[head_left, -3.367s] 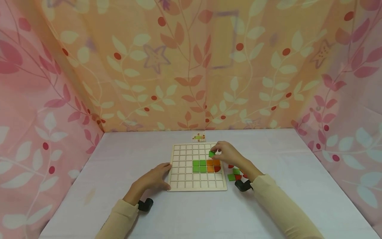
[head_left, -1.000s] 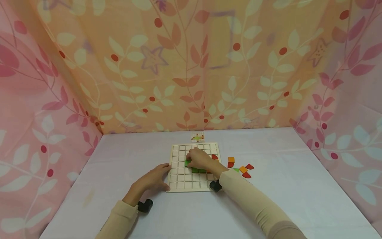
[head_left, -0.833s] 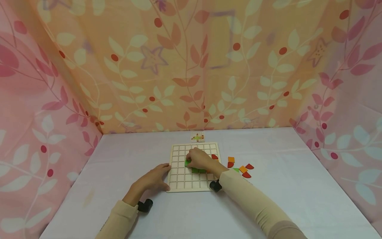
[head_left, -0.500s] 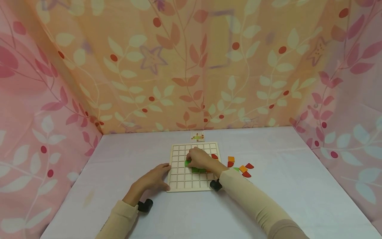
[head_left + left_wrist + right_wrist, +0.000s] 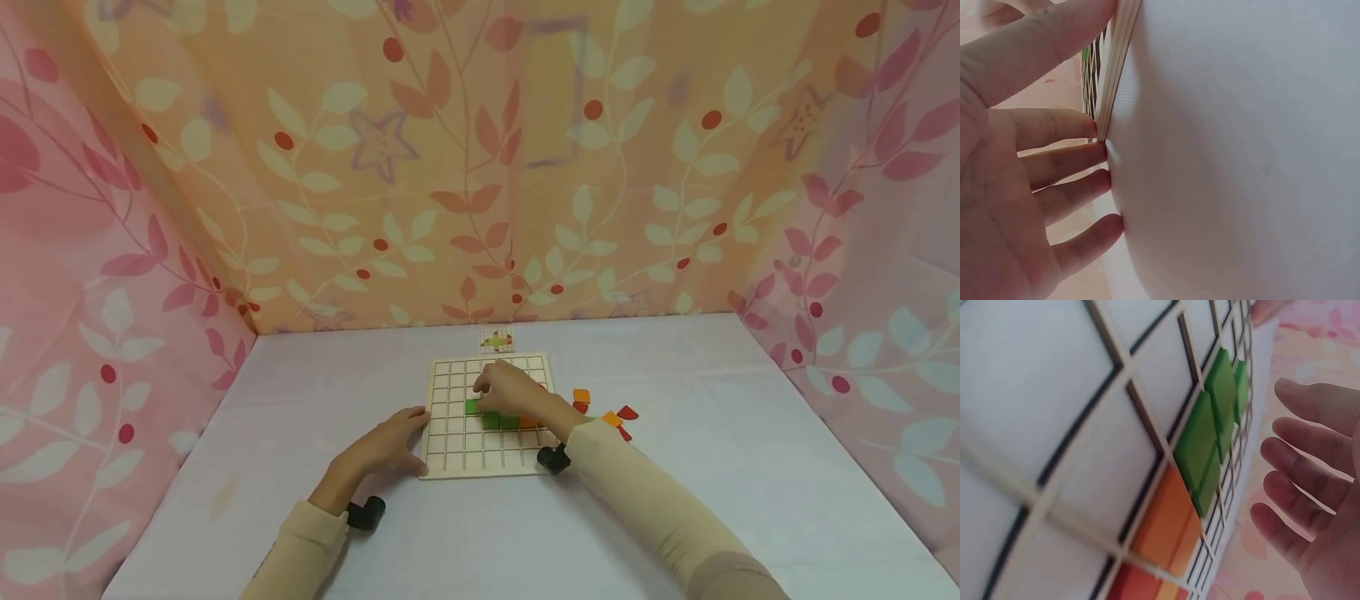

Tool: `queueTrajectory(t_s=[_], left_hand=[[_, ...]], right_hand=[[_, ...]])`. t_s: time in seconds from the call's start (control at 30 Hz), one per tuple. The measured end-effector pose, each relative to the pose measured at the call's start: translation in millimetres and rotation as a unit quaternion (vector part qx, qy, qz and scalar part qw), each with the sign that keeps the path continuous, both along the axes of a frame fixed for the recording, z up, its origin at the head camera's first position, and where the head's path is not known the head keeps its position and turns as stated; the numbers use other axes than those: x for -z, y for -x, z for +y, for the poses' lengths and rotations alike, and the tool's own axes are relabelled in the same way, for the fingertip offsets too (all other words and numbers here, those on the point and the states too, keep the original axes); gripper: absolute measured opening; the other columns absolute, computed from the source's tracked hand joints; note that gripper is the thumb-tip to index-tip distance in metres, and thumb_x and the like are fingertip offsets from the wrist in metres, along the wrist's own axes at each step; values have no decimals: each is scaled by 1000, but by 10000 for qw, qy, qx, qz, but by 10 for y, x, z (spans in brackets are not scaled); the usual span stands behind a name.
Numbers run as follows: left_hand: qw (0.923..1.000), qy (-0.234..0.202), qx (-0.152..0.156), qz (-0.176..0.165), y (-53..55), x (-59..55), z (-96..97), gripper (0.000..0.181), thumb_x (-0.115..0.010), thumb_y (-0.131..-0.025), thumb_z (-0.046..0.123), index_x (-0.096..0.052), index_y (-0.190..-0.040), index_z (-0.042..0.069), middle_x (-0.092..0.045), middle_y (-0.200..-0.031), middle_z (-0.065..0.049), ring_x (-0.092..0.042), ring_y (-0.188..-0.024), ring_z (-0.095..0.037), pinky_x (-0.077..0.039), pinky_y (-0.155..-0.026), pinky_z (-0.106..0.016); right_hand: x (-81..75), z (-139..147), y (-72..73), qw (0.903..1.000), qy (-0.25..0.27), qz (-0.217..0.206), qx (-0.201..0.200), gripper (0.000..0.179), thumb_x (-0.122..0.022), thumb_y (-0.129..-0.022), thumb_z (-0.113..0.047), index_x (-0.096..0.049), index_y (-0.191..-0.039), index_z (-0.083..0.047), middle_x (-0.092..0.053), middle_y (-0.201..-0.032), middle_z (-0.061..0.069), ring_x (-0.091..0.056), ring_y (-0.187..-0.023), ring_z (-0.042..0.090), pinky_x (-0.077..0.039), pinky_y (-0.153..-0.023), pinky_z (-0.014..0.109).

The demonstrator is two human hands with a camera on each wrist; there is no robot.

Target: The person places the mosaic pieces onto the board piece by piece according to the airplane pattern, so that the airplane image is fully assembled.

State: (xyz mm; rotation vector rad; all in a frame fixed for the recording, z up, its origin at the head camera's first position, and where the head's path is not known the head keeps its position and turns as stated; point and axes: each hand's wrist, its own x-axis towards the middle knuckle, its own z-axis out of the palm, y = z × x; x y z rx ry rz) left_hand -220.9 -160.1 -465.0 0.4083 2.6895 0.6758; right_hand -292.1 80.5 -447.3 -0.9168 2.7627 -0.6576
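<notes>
A wooden grid board (image 5: 450, 442) lies on the white table. My left hand (image 5: 382, 442) rests at its left edge, thumb and fingers extended against the rim (image 5: 1116, 75). Over the board hovers my right hand (image 5: 513, 392); in the right wrist view its fingers (image 5: 1300, 431) are spread, apart from the tiles, with nothing between them. Below it, a green square tile (image 5: 472, 407) sits in a cell, left of more green tiles (image 5: 498, 420). Orange tiles (image 5: 527, 422) join these on the right, and a red tile (image 5: 1132, 584) shows beside them. The right hand and forearm hide part of the board.
Loose orange squares (image 5: 581, 396) and red quarter-round tiles (image 5: 627, 412) lie right of the board, partly behind the right sleeve. A small pattern card (image 5: 497, 339) lies beyond the board's far edge. Patterned cloth walls (image 5: 480, 167) enclose the table at the back and sides.
My right hand carried a green tile from the board's right side to the left end of the green tiles, released it, and has lifted slightly rightward. The left hand stays put.
</notes>
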Motion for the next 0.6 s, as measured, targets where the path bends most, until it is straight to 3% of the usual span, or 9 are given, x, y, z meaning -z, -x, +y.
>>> queueTrajectory(t_s=[0.33,0.6], left_hand=[[9999,62,60,87,10,-21,-5,89,-87,-71,19,-42,-146,-1,-35,-156,-18,-30,-145,-37,-30,-116,-54],[9999,52,64,95,10,10,-8,89,-87,-71,20,-42,-145,0,-35,-156,-17,-31,-145,-37,-30,-116,-54]], right_hand=[[-167,383,-174,9988,452,160,28,25,-72,-87,-18,-74,-106,-4,-67,-97,6,-59,-95,25,-50,-80,35],[-112,717,-278,9988,416,178,213,24,-72,-88,-20,-75,-105,-5,-69,-98,3,-58,-94,20,-50,-83,36]])
